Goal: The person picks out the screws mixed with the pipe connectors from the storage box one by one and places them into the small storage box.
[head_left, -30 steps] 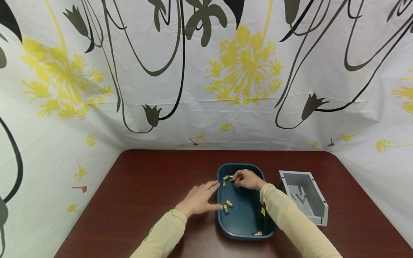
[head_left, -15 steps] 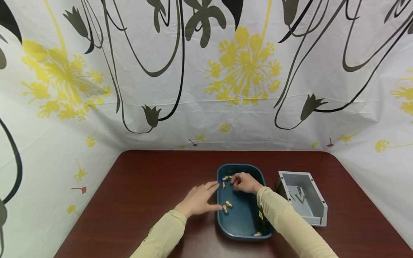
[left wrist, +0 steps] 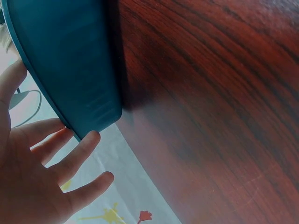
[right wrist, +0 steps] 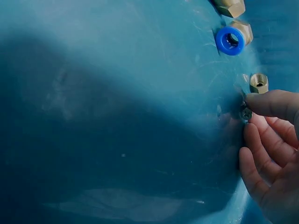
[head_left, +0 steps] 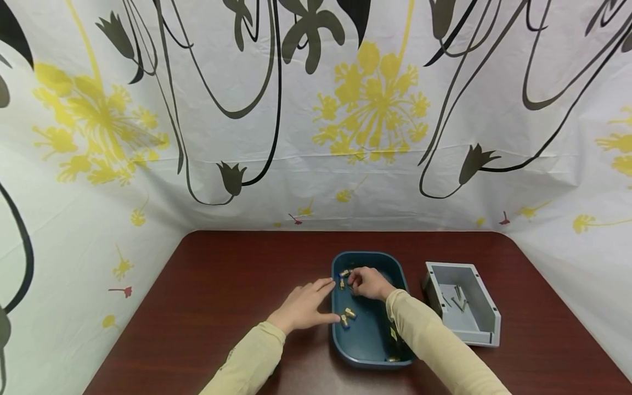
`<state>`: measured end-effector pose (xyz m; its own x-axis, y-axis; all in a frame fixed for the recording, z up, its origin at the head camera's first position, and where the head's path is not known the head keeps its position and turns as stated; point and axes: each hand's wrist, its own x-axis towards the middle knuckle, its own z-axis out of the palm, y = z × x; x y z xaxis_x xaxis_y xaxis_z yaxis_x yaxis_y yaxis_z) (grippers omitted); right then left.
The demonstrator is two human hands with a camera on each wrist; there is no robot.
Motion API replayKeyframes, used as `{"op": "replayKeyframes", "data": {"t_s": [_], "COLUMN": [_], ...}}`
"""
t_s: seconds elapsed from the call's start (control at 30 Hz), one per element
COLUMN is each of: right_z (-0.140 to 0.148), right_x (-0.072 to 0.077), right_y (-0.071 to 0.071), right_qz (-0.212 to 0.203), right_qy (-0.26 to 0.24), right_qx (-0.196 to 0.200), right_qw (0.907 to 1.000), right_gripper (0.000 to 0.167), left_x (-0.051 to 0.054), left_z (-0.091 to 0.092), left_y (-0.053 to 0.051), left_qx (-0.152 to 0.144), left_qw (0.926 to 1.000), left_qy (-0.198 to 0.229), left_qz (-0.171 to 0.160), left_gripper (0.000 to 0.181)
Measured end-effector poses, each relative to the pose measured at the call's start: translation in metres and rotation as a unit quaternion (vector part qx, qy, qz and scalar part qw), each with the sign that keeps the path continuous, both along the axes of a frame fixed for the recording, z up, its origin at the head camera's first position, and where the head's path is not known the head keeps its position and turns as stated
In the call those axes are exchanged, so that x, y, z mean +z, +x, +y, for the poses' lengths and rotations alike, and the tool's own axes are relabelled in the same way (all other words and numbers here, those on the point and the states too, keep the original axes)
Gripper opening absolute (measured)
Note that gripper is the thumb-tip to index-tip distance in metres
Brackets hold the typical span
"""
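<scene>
A blue tray [head_left: 365,340] with rounded corners holds several brass fittings. My left hand [head_left: 303,307] touches its left rim with spread fingers; in the left wrist view the fingertips [left wrist: 91,140] lie along the rim. Inside the far part of the tray, my right hand [head_left: 370,283] has its fingers curled. In the right wrist view, thumb and fingers pinch a small screw [right wrist: 246,113], its cross-slotted head showing and the rest hidden. Close by are a brass fitting [right wrist: 259,83] and another with a blue collar [right wrist: 230,40].
To the tray's right stands a grey box [head_left: 486,291] with several screws [head_left: 459,299] inside. Two brass fittings [head_left: 350,312] lie near the left thumb, and another [head_left: 393,359] sits at the tray's near end. A patterned cloth [head_left: 296,137] hangs behind the brown table [head_left: 237,285].
My right hand has shifted a little left and nearer within the tray, toward the fittings at its left side. The left hand stays at the rim.
</scene>
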<state>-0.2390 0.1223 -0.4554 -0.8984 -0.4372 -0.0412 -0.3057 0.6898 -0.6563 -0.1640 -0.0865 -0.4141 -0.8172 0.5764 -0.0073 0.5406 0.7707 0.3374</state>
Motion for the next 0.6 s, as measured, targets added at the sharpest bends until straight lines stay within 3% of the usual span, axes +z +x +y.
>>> {"op": "replayKeyframes", "data": {"t_s": [0.6], "right_z": [-0.0049], "right_x": [0.0006], "right_y": [0.0024], "right_qz": [0.009], "right_qy": [0.017], "right_qx": [-0.001], "right_qw": [0.9998], "right_gripper": [0.013], "left_x": [-0.0013], "left_z": [0.0002], "left_y": [0.0008], "left_qx": [0.004], "left_qw": [1.0], "left_qy": [-0.001], "left_qz": [0.009], "left_gripper": [0.074]}}
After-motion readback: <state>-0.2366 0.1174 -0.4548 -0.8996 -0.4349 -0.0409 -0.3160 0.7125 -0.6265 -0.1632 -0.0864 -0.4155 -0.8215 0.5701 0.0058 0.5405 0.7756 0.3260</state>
